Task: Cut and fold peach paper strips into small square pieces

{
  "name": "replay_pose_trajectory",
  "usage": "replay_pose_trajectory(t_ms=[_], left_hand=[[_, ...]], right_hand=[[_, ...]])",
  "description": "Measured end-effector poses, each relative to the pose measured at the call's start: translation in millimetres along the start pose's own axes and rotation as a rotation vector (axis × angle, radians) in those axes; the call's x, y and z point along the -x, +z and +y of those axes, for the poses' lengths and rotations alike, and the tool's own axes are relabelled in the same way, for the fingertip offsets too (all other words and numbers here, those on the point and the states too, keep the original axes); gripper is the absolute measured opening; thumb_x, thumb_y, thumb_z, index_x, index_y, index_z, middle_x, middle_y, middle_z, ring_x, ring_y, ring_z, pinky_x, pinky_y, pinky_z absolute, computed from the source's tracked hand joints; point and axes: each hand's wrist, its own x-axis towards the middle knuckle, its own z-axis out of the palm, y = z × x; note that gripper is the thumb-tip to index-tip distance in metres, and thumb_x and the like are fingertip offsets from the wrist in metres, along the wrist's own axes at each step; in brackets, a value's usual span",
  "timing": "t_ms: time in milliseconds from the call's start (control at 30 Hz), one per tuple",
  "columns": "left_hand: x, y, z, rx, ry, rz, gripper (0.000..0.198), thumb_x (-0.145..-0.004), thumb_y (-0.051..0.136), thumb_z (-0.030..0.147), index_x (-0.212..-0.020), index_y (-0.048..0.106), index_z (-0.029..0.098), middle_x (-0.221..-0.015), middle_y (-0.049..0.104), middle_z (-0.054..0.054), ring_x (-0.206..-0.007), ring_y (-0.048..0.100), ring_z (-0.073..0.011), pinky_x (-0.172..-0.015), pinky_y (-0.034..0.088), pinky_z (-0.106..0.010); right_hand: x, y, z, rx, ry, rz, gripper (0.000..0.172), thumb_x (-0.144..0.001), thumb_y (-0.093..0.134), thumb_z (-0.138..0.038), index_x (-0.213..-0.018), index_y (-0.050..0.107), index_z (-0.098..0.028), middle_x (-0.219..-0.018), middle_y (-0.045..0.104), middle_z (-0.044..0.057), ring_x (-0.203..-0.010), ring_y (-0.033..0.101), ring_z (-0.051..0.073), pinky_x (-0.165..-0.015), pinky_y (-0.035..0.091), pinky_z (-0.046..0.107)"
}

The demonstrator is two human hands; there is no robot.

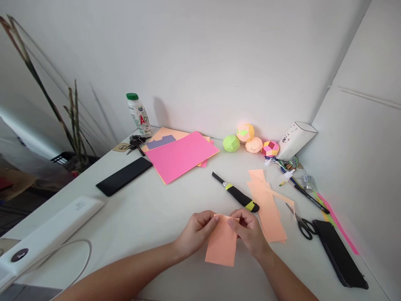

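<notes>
Peach paper (221, 247), left hand (194, 233) pinching; right hand (250, 233) likewise

the tabletop (140, 221) beside the left hand (196, 234) offers passage. a knife (239, 196) obstructs ahead, peach strips (270, 211) rightward.

Head-worn view, facing forward and down, above a desk (163, 209)

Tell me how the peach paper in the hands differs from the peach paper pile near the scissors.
The held paper is pinched by the left hand and right hand, while the paper pile lies on the table. The held paper is a short rectangle; the paper pile has longer, overlapping pieces. Both are peach-coloured.
</notes>
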Motion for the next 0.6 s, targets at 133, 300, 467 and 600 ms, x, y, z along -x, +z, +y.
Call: replay_pose_trajectory(t_ms=[133, 300, 467, 600], left_hand=[[0.1, -0.7, -1.5, -0.015, -0.001, 0.009, 0.047, -0.087, 0.049, 0.06, -0.071, 0.055, 0.017, -0.067, 0.054, 0.0, -0.062, 0.046, -0.0123, -0.057, 0.037, -0.024], [1.7, -0.3, 1.8, -0.042, -0.008, 0.034, 0.049, -0.086, 0.048, 0.062, -0.066, 0.049, 0.018, -0.063, 0.046, 0.003, -0.059, 0.041, -0.0112, -0.054, 0.034, -0.024], [6.8, 9.3, 5.9, -0.099, -0.023, 0.085, 0.047, -0.086, 0.048, 0.062, -0.07, 0.054, 0.018, -0.064, 0.048, 0.002, -0.061, 0.043, -0.0129, -0.055, 0.036, -0.024], [8.5, 17.8, 3.0, -0.161, -0.032, 0.171, 0.049, -0.086, 0.047, 0.063, -0.073, 0.058, 0.017, -0.065, 0.054, 0.0, -0.062, 0.047, -0.0144, -0.054, 0.039, -0.025]], right_hand=[[0.1, -0.2, 1.2, -0.003, -0.02, -0.015, 0.032, -0.077, 0.073, -0.042, -0.069, 0.052, -0.02, -0.062, 0.044, -0.005, -0.055, 0.041, 0.009, -0.048, 0.034, 0.022], [0.7, 1.5, 1.1, 0.029, -0.057, -0.006, 0.03, -0.078, 0.071, -0.042, -0.07, 0.052, -0.02, -0.06, 0.042, -0.006, -0.054, 0.039, 0.009, -0.048, 0.034, 0.022], [2.8, 8.5, 0.3, 0.066, -0.095, 0.057, 0.032, -0.08, 0.067, -0.046, -0.069, 0.053, -0.019, -0.06, 0.043, -0.005, -0.054, 0.039, 0.009, -0.049, 0.034, 0.023], [3.4, 13.1, -0.8, 0.079, -0.11, 0.117, 0.032, -0.078, 0.069, -0.047, -0.069, 0.054, -0.019, -0.059, 0.044, -0.005, -0.053, 0.039, 0.009, -0.049, 0.035, 0.023]])
